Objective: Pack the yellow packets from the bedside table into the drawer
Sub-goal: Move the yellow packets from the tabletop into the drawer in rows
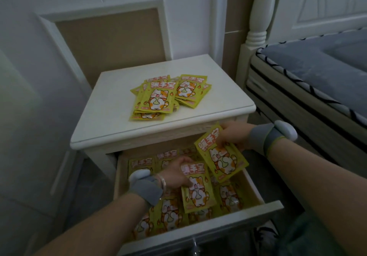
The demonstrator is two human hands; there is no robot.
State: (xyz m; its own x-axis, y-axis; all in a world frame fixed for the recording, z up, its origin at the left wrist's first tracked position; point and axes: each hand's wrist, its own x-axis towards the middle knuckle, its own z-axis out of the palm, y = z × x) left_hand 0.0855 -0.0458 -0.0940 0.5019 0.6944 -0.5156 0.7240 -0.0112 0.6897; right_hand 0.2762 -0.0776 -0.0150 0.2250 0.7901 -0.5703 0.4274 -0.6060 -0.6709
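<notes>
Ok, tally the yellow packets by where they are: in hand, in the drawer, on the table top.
Held in left hand: 1 packet
Held in right hand: 1 packet
In drawer: many overlapping, cannot count exactly
On bedside table: overlapping pile, cannot count exactly
Total countable: 2 in hand

Drawer handle (195, 246) cut off below; lower packets (168, 212) under left forearm, blurred.

Flat yellow foil packets (156, 99) carry an orange-and-white cartoon cat with pink lettering — the wooden bedside surface (111, 105) is cream-white, the wrist bands (147, 189) grey, the mattress (309, 73) grey-blue with black-striped piping.
</notes>
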